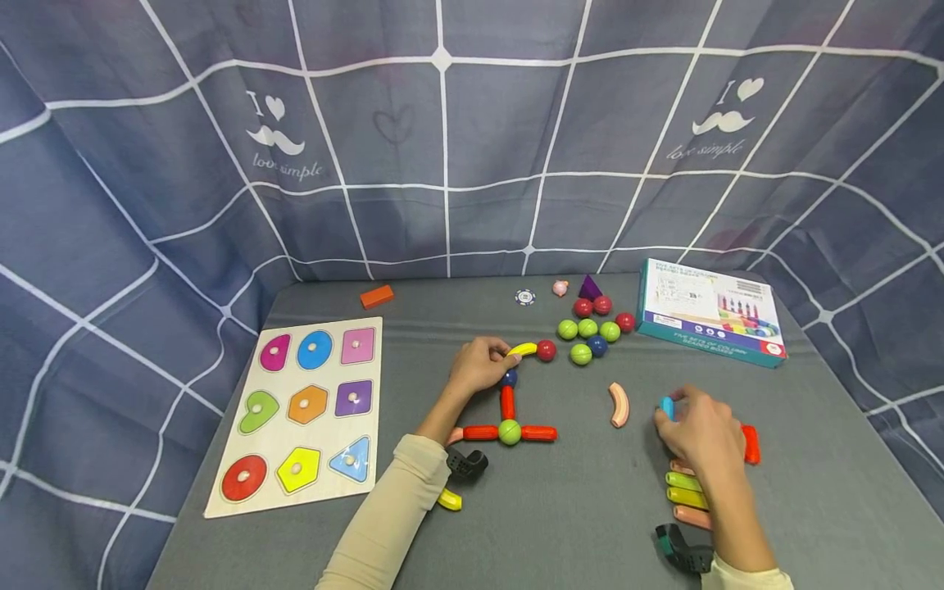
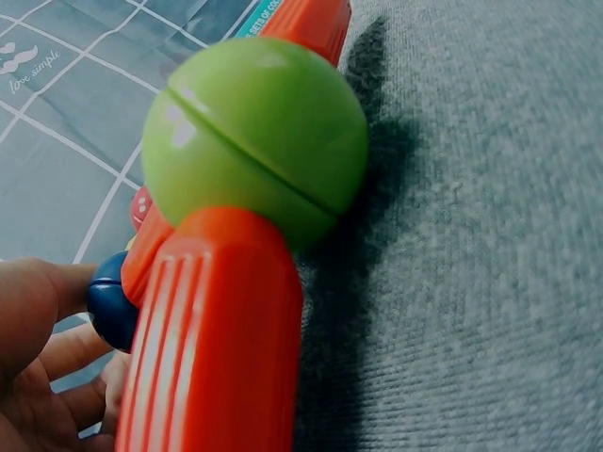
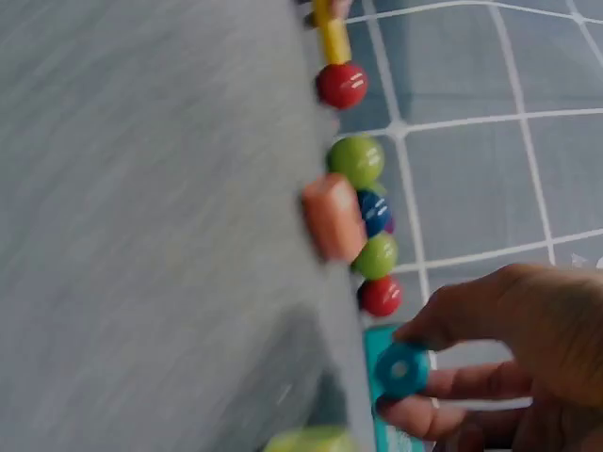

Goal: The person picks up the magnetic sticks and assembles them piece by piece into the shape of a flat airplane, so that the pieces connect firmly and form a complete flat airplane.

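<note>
My left hand [image 1: 483,363] pinches the near end of a yellow curved stick [image 1: 524,349], right beside a blue ball [image 1: 509,377]. A red ball [image 1: 546,351] sits at the stick's other end. From the blue ball a red straight stick [image 1: 507,402] runs down to a green ball [image 1: 510,432], which has red sticks on both sides. The left wrist view shows this green ball [image 2: 254,141] up close. Between thumb and fingers, my right hand [image 1: 701,430] holds a short blue stick [image 3: 401,368], raised over the table.
Several coloured sticks [image 1: 687,497] lie by my right wrist; a pink curved stick [image 1: 619,405] lies left of that hand. Loose balls [image 1: 587,329] and a box [image 1: 711,311] stand at the back. A shape puzzle board [image 1: 302,410] lies left, an orange block [image 1: 377,297] behind it.
</note>
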Demonstrator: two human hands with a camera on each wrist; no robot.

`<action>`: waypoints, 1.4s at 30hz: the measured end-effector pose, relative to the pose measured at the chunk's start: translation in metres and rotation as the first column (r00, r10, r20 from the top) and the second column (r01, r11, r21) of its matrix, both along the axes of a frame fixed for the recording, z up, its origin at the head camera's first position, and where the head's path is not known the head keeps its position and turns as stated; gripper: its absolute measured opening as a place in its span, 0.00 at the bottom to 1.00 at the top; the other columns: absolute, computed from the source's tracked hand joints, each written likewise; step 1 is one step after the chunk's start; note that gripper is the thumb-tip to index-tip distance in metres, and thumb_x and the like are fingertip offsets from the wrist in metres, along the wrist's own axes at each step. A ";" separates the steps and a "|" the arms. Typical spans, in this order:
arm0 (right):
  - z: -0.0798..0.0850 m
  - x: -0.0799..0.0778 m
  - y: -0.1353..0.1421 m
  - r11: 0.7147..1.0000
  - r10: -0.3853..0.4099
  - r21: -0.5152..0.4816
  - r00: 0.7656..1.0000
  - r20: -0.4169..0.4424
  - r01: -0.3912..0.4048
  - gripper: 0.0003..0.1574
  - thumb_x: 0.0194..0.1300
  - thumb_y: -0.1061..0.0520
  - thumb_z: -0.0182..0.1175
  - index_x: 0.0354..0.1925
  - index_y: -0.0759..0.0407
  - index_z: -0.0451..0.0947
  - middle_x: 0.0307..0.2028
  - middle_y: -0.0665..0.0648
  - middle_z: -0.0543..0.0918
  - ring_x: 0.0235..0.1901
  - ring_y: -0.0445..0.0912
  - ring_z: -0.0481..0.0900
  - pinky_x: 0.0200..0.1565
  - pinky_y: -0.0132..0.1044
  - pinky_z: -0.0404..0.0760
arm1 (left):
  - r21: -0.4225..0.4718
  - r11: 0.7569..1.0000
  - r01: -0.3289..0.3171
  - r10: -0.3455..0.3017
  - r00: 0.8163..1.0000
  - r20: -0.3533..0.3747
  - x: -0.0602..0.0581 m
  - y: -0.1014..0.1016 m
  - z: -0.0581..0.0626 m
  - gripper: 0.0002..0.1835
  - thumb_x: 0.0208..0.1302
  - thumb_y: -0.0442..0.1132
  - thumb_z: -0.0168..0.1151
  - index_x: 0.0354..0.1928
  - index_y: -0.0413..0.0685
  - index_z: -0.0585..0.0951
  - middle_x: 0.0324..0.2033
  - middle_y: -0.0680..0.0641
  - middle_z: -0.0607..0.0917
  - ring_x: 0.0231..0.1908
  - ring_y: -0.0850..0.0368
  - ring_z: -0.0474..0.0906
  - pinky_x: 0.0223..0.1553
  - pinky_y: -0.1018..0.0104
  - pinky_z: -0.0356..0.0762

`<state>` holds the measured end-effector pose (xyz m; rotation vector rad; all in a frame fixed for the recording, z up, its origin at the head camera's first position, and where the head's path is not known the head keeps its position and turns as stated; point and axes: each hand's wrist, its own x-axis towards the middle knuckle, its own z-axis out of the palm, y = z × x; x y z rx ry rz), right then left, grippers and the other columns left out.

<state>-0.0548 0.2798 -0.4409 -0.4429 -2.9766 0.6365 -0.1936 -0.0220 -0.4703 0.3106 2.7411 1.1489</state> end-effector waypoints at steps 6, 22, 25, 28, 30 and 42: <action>0.008 -0.017 -0.018 0.989 0.079 -0.110 0.985 -0.152 -0.096 0.23 0.58 0.51 0.63 0.48 0.63 0.77 0.25 0.54 0.80 0.26 0.51 0.73 0.29 0.43 0.65 | 0.000 1.000 -0.004 0.004 1.000 0.007 0.000 0.003 -0.001 0.12 0.58 0.53 0.65 0.36 0.55 0.85 0.23 0.57 0.81 0.24 0.63 0.74 0.30 0.65 0.67; -0.012 -0.031 0.000 0.999 0.026 -0.045 0.999 0.041 -0.025 0.22 0.60 0.49 0.60 0.49 0.60 0.74 0.30 0.58 0.78 0.29 0.54 0.73 0.26 0.43 0.66 | -0.010 1.000 -0.006 0.006 1.000 0.017 0.003 0.006 0.003 0.13 0.58 0.53 0.65 0.37 0.54 0.85 0.24 0.56 0.82 0.25 0.63 0.74 0.30 0.66 0.68; -0.010 -0.027 0.002 0.998 0.030 -0.048 0.999 0.043 -0.028 0.26 0.62 0.45 0.60 0.51 0.60 0.74 0.32 0.59 0.80 0.31 0.55 0.76 0.27 0.45 0.68 | -0.009 1.000 -0.005 0.005 1.000 0.018 0.003 0.007 0.002 0.13 0.58 0.53 0.65 0.37 0.54 0.85 0.25 0.56 0.82 0.25 0.63 0.74 0.30 0.66 0.68; -0.005 -0.014 0.007 0.998 0.048 -0.042 0.999 -0.009 -0.049 0.26 0.62 0.44 0.61 0.51 0.61 0.75 0.33 0.59 0.81 0.31 0.55 0.76 0.27 0.46 0.68 | -0.002 1.000 -0.007 0.007 1.000 0.018 0.004 0.007 0.002 0.13 0.58 0.53 0.65 0.37 0.54 0.85 0.24 0.56 0.81 0.25 0.62 0.74 0.30 0.66 0.68; -0.004 0.000 0.013 0.996 0.084 -0.034 0.995 -0.053 -0.086 0.22 0.62 0.47 0.62 0.48 0.60 0.78 0.32 0.57 0.81 0.27 0.52 0.74 0.24 0.43 0.67 | 0.003 1.000 -0.006 0.006 1.000 0.018 0.004 0.006 0.002 0.13 0.58 0.53 0.65 0.37 0.53 0.85 0.24 0.56 0.81 0.25 0.62 0.73 0.30 0.66 0.67; -0.013 0.059 0.036 0.969 0.235 -0.060 0.970 -0.064 -0.239 0.10 0.54 0.55 0.69 0.37 0.45 0.83 0.28 0.43 0.76 0.24 0.39 0.66 0.25 0.34 0.62 | 0.002 1.000 -0.014 0.014 1.000 0.023 0.002 0.001 0.001 0.13 0.59 0.53 0.65 0.39 0.54 0.85 0.23 0.56 0.80 0.23 0.61 0.73 0.28 0.66 0.67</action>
